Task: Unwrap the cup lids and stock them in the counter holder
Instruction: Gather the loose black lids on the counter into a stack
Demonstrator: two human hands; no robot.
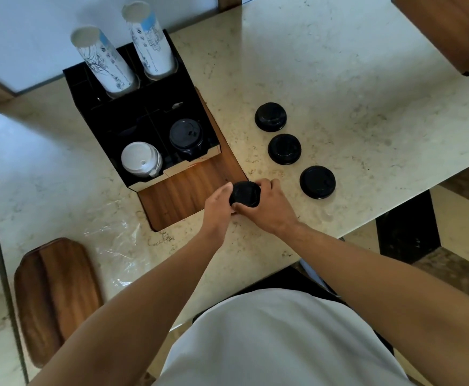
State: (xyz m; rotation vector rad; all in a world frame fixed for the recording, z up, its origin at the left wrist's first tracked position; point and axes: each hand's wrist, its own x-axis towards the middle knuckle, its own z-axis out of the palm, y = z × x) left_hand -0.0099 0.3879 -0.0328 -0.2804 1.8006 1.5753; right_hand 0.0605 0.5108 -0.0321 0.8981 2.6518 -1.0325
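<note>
Holding a black lid stack (245, 194) pinched btwn left hand (217, 203) & right hand (266, 208) above the bench (339, 79), the person should square it up, then lower it straight onto black lids in the holder (122, 118).

The counter (339, 65) looks like smooth, pale stone with small dark specks. The black lids (284, 149) look like plastic with a dull shine. The holder (144, 107) is dark and matt. The boards (55, 296) are brown wood with lines of grain. A clear, crinkly plastic wrap (116, 246) shines. The tall cups (103, 59) look like paper.
</note>
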